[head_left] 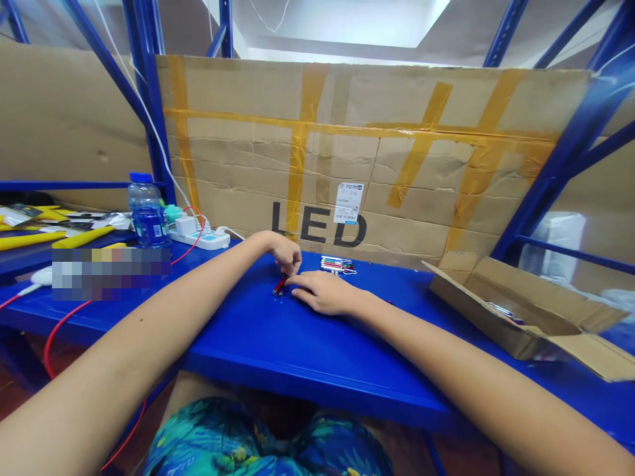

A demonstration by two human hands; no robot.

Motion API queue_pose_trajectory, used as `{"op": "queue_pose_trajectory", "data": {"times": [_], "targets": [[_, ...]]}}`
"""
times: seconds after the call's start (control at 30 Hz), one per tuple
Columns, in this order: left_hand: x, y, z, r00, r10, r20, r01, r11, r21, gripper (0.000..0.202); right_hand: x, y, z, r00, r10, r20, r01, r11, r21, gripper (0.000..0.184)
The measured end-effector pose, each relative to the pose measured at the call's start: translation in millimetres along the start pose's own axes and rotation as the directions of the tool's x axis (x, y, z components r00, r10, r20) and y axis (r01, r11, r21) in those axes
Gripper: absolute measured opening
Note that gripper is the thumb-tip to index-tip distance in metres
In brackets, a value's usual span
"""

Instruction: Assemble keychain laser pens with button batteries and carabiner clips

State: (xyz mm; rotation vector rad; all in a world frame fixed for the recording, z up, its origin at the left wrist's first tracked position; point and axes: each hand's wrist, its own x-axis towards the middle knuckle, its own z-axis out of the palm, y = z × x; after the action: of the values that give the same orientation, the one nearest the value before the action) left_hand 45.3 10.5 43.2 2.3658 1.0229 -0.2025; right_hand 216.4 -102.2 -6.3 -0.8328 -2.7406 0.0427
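Note:
On the blue table lie slim red and dark pen-like sticks (pixel 280 285) with shiny ends, side by side. My left hand (pixel 286 253) bends down over their far end, its fingers closed on them; the fingertips are partly hidden. From the right, my right hand (pixel 325 291) lies low over the tabletop. Its fingers stretch toward the sticks and its index fingertip appears to touch their side, with the thumb held apart. Just behind my right hand is a row of slim multicoloured pen-like sticks (pixel 337 264) with silvery parts.
An open cardboard box (pixel 496 324) holding a few shiny sticks stands on the right. At left are a blue-capped bottle (pixel 149 215), a white power strip (pixel 211 240), red cables and yellow-handled tools (pixel 84 237). A tall taped cardboard sheet (pixel 238 165) closes the back.

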Motion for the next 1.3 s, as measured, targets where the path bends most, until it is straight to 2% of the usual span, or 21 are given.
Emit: {"op": "queue_pose_trajectory", "data": {"times": [0.23,0.4,0.57,0.73,0.93,1.1,1.3], "targets": [[5.0,-2.2,2.0,0.999,-0.016,-0.030,0.018,0.997,0.080,0.016,0.5,-6.4,2.2,0.993,0.117,-0.023,-0.118,0.991,-0.063,0.030],[2.7,0.9,1.1,0.998,-0.026,-0.063,0.030,0.998,0.055,0.011,3.5,-9.6,4.2,0.996,0.085,-0.004,-0.085,0.989,-0.118,0.030],[-0.8,3.7,0.7,1.000,-0.008,0.015,0.007,0.998,0.057,0.012,-1.4,-6.1,-1.6,0.983,0.173,0.056,-0.163,0.975,-0.154,0.023],[1.1,6.6,4.4,0.999,-0.012,0.045,0.009,0.998,0.067,0.014,-17.1,-2.1,-17.0,0.950,0.279,0.144,-0.265,0.958,-0.110,0.016],[11.7,17.9,16.4,0.986,0.148,-0.073,-0.139,0.983,0.118,0.015,-36.7,1.8,-40.4,0.871,0.405,0.277,-0.371,0.913,-0.169,0.015],[19.4,28.4,28.4,0.962,0.251,-0.104,-0.242,0.965,0.098,0.013,-51.3,11.6,-55.6,0.828,0.524,0.199,-0.488,0.848,-0.205,0.026],[22.1,31.5,33.3,0.955,0.268,-0.125,-0.259,0.962,0.083,0.013,-57.1,22.1,-60.3,0.788,0.591,0.173,-0.557,0.804,-0.207,0.026]]}}
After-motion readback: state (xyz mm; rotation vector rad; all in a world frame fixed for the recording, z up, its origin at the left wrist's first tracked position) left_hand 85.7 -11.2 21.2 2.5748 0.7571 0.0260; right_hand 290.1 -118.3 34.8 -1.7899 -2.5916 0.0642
